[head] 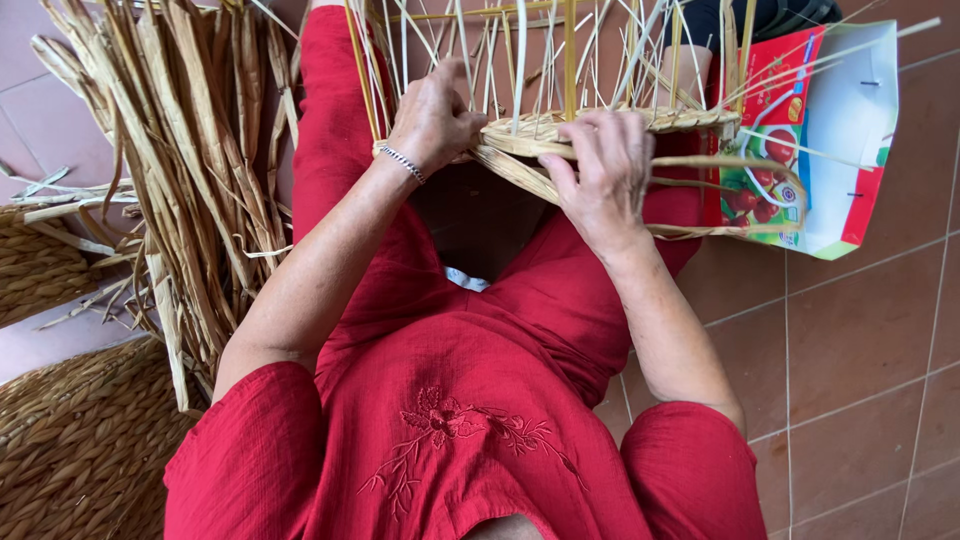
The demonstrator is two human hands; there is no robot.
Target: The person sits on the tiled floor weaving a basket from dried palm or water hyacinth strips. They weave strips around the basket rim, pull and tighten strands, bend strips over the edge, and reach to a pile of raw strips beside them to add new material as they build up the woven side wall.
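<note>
Now, basket point(610, 125): half-woven straw piece lying across the person's lap; its long axis runs side to side, woven rim level, bare stakes rising from it away from the body.
Left hand point(435, 118): at the basket's left end, fingers curled down over the rim and closed on the weave; a bracelet point(403, 163) sits at the wrist.
Right hand point(603, 175): on the basket's near edge, about mid-length, fingers spread and pressed flat on the woven band; whether anything is pinched beneath them cannot be told.
Key relation: the basket lies directly under and just beyond both hands; the right hand is closer to the middle of the weave, while the left holds the end, so the rim spans between the two.
Loose strand point(740, 165): a flat straw loop trailing from the basket's right end, curving down and back toward the right hand.
Stakes point(570, 55): thin pale and yellow stalks, upright to slightly splayed, along the basket's far side.
Straw bundle point(190, 150): long dried leaves, well left of the basket, lying on the floor.
Woven mats point(70, 440): finished plaited pieces, further left of the basket and nearer the body.
Bag point(850, 140): red, white and green printed sack, just right of the basket, on the tiled floor point(860, 380).
</note>
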